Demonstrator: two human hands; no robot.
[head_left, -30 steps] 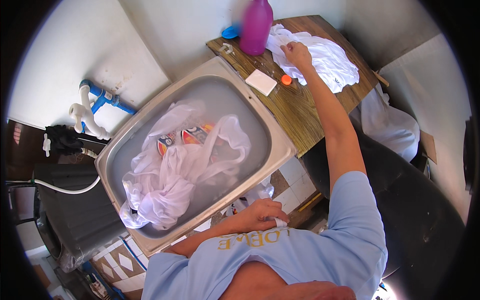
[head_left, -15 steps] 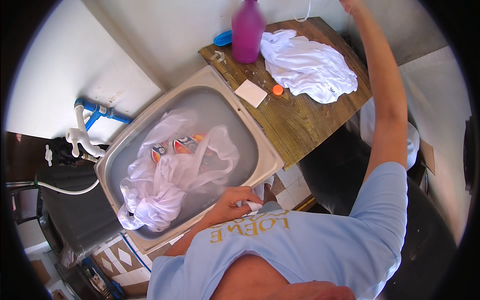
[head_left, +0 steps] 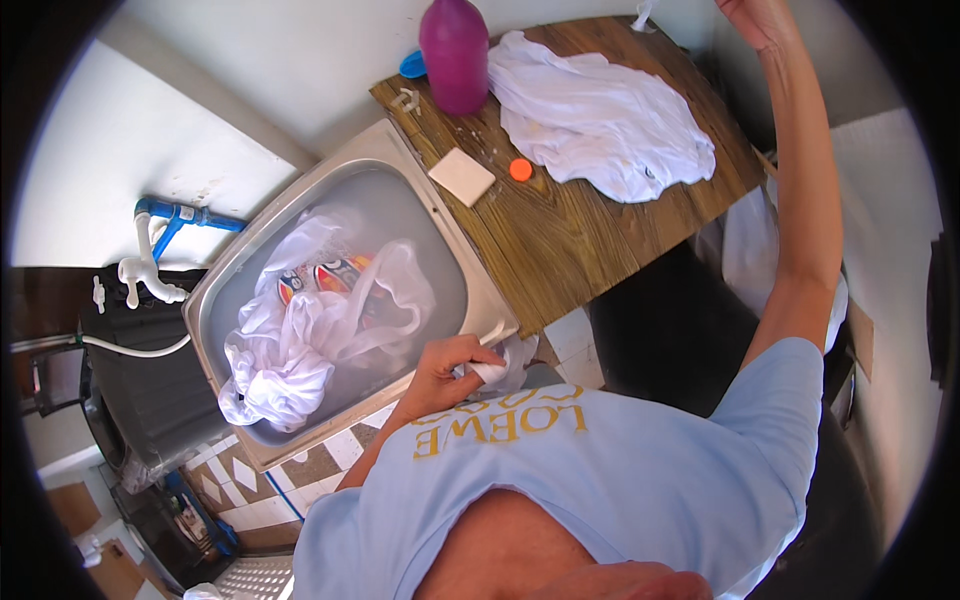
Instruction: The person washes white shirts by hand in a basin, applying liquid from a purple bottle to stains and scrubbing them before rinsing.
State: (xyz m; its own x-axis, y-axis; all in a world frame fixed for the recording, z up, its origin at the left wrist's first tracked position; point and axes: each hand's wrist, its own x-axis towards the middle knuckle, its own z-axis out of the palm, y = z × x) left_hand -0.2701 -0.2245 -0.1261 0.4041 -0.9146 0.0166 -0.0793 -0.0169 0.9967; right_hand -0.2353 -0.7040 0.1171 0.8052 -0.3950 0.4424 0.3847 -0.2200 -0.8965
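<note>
Left hand [head_left: 445, 373]: fingers clamped on white material [head_left: 488, 372] — hold it clear of the sink rim [head_left: 471, 268]. Right hand [head_left: 762, 22]: fingers cropped — state cannot be told.

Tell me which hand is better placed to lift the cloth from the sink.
Likely the left hand: it is beside the sink, nearer the soaking cloth, though gripping a white item. The right hand is far away, at the picture's top edge.
</note>
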